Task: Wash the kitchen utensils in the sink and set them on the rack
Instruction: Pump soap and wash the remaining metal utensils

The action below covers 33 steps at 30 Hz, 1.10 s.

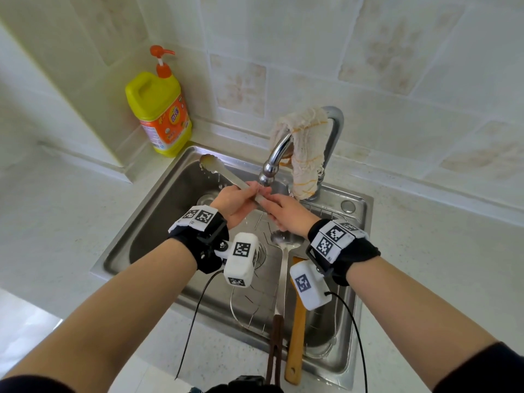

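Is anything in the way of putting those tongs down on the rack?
Partly. The left hand and right hand hold the tongs under the faucet. On the wire rack below already lie a ladle and a wooden-handled utensil, on its right side. The bare wires left of the ladle look free.

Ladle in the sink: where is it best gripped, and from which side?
Probably by its dark handle, coming from the near side: the ladle lies with that handle over the sink's near rim, while its bowl sits under the right hand.
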Available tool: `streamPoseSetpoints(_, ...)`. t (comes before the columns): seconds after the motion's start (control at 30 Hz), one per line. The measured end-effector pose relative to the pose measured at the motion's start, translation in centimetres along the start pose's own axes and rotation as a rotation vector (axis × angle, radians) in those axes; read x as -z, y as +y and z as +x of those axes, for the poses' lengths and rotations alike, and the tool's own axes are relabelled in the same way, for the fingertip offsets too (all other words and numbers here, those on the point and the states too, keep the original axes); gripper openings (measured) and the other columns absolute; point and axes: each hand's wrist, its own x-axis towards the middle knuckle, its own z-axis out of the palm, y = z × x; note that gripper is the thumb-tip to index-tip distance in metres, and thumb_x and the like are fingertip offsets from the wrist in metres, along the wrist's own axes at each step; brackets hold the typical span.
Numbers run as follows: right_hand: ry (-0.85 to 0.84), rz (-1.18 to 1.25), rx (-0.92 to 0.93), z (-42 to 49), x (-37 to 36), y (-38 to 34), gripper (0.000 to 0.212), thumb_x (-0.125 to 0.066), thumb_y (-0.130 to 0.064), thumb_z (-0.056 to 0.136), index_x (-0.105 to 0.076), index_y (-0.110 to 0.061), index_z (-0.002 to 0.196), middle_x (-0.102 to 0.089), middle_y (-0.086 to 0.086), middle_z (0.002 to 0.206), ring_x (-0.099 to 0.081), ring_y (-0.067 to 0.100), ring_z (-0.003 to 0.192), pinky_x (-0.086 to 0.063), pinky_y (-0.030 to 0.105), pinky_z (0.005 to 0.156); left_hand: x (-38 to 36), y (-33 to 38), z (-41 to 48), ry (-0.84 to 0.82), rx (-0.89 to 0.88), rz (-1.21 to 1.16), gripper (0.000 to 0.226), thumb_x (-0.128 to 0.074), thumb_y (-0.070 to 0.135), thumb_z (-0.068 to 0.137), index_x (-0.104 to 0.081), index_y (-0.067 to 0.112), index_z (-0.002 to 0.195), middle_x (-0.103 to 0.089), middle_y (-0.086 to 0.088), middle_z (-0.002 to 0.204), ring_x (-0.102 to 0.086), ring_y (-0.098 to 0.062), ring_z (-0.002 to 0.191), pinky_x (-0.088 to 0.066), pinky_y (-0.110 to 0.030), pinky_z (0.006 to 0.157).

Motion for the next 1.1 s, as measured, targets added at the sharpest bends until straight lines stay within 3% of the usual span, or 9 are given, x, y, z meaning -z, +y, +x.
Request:
streamPoseSetpoints(0.1,0.034,-0.036,0.019,0.1,-0.5,-0.1,0.032,-0.040,-0.031,0.099,-0.055,-0.006,0.111,-0.048,-0.006,0.066,-0.041,0.005,0.051,-0.034,0.018,0.053,0.7,0.3,0.5,0.102,0.021,-0.216,0.037,-0.026,0.032,0.102,-0.045,0.001,0.097,-0.060,-0.017,0.089,-0.065,-0.024,0.083,-0.055,-0.034,0.068)
streamPoseSetpoints(0.27,0.075,-0.087,0.010,0.2,-0.9,0.5,0.031,-0.043,-0.030,0.098,-0.055,-0.009,0.118,-0.052,-0.007,0.068,-0.045,0.001,0.055,-0.033,0.017,0.056,0.4,-1.0,-0.7,0.021,0.007,-0.043,0.013,-0.045,0.001,0.094,-0.052,-0.001,0.105,-0.059,-0.008,0.090,-0.062,-0.015,0.081,-0.055,-0.022,0.067)
streamPoseSetpoints(0.43,0.099,-0.029,-0.002,0.5,-2.2,0.6,0.023,-0.041,-0.013,0.098,-0.058,-0.003,0.109,-0.055,-0.006,0.071,-0.047,0.003,0.046,-0.037,0.012,0.041,2.5,0.1,-0.6,0.290,-0.016,-0.288,0.030,-0.029,0.025,0.102,-0.044,-0.001,0.100,-0.064,-0.013,0.092,-0.064,-0.020,0.080,-0.054,-0.032,0.075)
streamPoseSetpoints(0.53,0.080,-0.047,0.012,0.8,-2.8,0.0,0.027,-0.036,-0.009,0.099,-0.061,0.000,0.105,-0.062,0.001,0.075,-0.057,-0.002,0.048,-0.045,0.010,0.048,2.2,-1.1,-0.7,0.320,-0.019,-0.306,0.033,-0.023,0.030,0.103,-0.041,0.006,0.092,-0.065,-0.008,0.067,-0.065,-0.014,0.057,-0.055,-0.029,0.061)
streamPoseSetpoints(0.63,0.019,0.078,-0.043,1.2,-3.3,-0.3,0.025,-0.037,-0.012,0.100,-0.057,-0.007,0.115,-0.064,0.013,0.098,-0.068,0.023,0.077,-0.058,0.032,0.070,2.4,-0.9,-0.4,0.360,-0.029,-0.334,0.036,-0.025,0.027,0.103,-0.048,0.002,0.091,-0.059,-0.008,0.074,-0.064,-0.014,0.060,-0.055,-0.027,0.063)
streamPoseSetpoints(0.73,-0.023,0.219,-0.099,1.2,-3.2,-0.6,0.028,-0.042,-0.021,0.099,-0.054,-0.005,0.119,-0.061,0.007,0.094,-0.066,0.021,0.071,-0.057,0.026,0.060,2.6,0.0,-0.4,0.303,-0.018,-0.319,0.023,-0.031,0.009,0.101,-0.048,0.003,0.088,-0.058,-0.007,0.078,-0.055,-0.014,0.072,-0.048,-0.027,0.069)
streamPoseSetpoints(0.9,0.080,-0.093,-0.024,1.3,-2.9,-0.9,0.021,-0.045,-0.012,0.097,-0.061,-0.001,0.104,-0.061,0.006,0.070,-0.058,0.005,0.050,-0.054,0.025,0.054,2.0,-0.6,-1.8,0.195,0.036,-0.221,0.017,-0.036,-0.004,0.097,-0.049,-0.001,0.107,-0.058,-0.010,0.096,-0.057,-0.020,0.095,-0.048,-0.033,0.080)
streamPoseSetpoints(1.0,0.150,-0.287,0.080,0.7,-3.0,-0.9,0.023,-0.043,-0.011,0.097,-0.063,-0.003,0.089,-0.066,0.010,0.076,-0.060,0.011,0.057,-0.056,0.032,0.066,2.7,0.6,-2.1,0.272,0.024,-0.308,0.031,-0.027,0.015,0.102,-0.050,-0.005,0.099,-0.059,-0.016,0.096,-0.059,-0.025,0.093,-0.046,-0.040,0.086)
streamPoseSetpoints(1.1,0.179,-0.390,0.136,0.5,-2.7,-0.8,0.021,-0.046,-0.009,0.095,-0.067,-0.005,0.095,-0.069,0.010,0.084,-0.066,0.019,0.074,-0.052,0.030,0.074,3.5,1.2,-1.6,0.350,-0.006,-0.476,0.030,-0.022,0.018,0.103,-0.045,-0.001,0.101,-0.056,-0.021,0.120,-0.058,-0.028,0.100,-0.042,-0.044,0.096)
